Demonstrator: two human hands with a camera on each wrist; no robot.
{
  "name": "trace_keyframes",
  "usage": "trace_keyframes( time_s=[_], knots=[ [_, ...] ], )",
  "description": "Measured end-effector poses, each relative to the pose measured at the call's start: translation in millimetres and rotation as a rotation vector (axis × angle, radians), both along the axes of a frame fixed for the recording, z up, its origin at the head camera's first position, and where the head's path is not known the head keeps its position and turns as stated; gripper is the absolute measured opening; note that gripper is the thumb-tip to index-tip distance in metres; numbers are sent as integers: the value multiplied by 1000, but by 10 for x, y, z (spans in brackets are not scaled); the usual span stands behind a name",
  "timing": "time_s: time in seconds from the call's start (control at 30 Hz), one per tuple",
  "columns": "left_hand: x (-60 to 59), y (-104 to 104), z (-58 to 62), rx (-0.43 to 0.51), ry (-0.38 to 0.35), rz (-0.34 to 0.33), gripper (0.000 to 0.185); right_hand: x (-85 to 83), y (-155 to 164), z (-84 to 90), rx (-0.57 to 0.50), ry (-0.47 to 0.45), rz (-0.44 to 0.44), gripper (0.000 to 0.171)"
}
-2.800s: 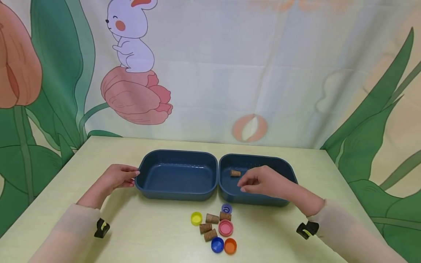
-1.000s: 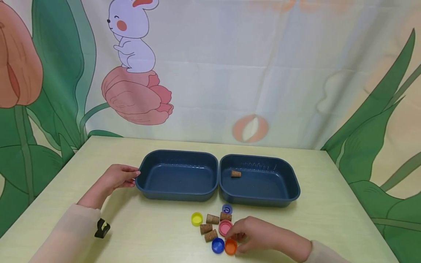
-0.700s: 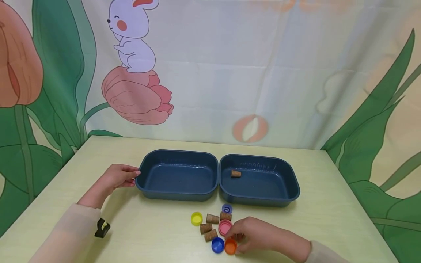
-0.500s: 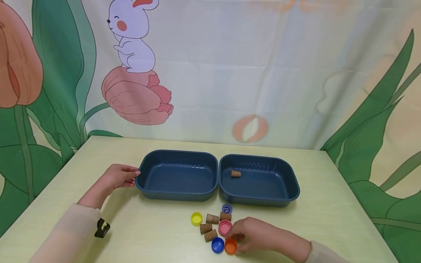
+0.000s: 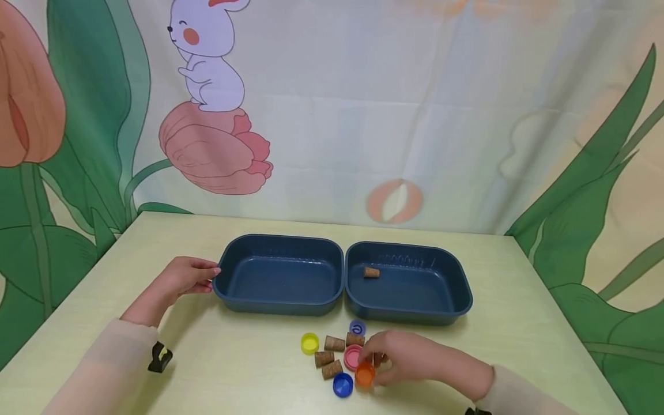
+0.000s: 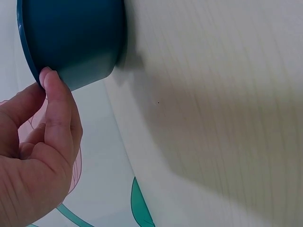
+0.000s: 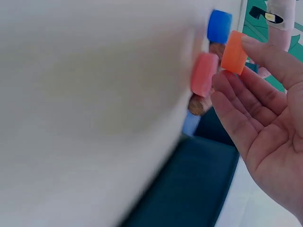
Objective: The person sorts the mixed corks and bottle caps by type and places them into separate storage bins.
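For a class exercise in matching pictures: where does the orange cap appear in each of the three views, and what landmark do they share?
Head: the orange cap is low, slightly right of centre, held by the right hand.
Left wrist: not in it.
Right wrist: upper right, the orange cap beside the thumb.
Shared landmark: the table, visible in all three.

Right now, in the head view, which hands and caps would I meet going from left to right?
Left hand, yellow cap, blue cap, orange cap, right hand. I leave out the pink cap and purple cap: their places overlap.
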State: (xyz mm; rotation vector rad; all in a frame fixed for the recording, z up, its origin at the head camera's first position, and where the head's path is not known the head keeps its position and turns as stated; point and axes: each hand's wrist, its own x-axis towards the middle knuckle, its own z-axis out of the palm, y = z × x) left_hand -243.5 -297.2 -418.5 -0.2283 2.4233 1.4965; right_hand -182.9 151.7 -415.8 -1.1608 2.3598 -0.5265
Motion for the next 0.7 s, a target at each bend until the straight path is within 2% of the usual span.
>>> trace_keyframes(
  time_s=[0.37, 0.5, 0.7],
  knots=[
    [-1, -2, -6, -1, -4, 2, 48, -278, -144, 372, -38, -67, -40, 30],
    [-2, 1, 1, -2, -3, 5, 49, -405, -222, 513, -68, -41, -40, 30],
    [-5, -1, 5, -9, -6, 8, 49, -591, -374, 760, -51, -16, -72, 30]
  ],
)
